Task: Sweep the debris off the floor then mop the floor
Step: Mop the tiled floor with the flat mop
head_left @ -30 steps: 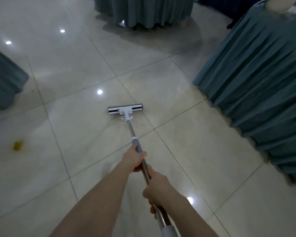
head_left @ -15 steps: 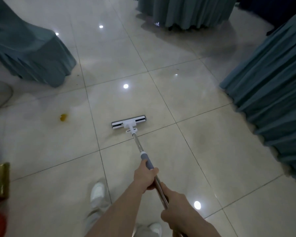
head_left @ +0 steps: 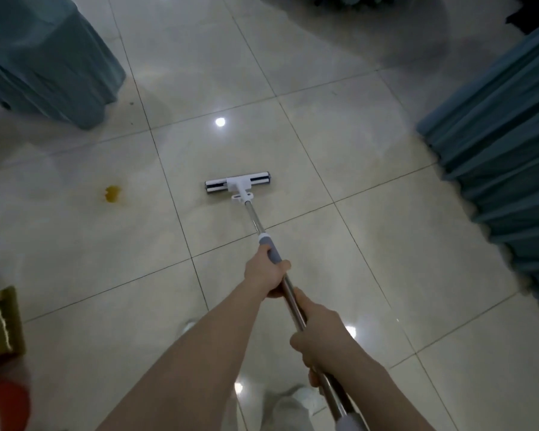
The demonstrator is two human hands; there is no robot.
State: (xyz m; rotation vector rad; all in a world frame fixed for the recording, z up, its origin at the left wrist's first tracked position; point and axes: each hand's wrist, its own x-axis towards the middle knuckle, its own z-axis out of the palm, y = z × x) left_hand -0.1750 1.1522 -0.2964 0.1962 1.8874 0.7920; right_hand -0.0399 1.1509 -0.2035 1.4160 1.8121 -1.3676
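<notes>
On the floor [head_left: 386, 244] mid-scene, the mop [head_left: 252, 213] lies head-flat. The left hand [head_left: 266, 272] clasps its grey sleeve [head_left: 269, 247], and the right hand [head_left: 319, 340] clasps the steel shaft [head_left: 293, 303] nearer. Likely light, stiff and slick; the sleeve grips best.

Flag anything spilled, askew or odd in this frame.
A small yellow-orange blob lies on the tile floor, left of the mop head and apart from it: leftover debris or a spill. Dark specks dot the tile farther up-left. Left hand and right hand grip the mop handle normally.
</notes>
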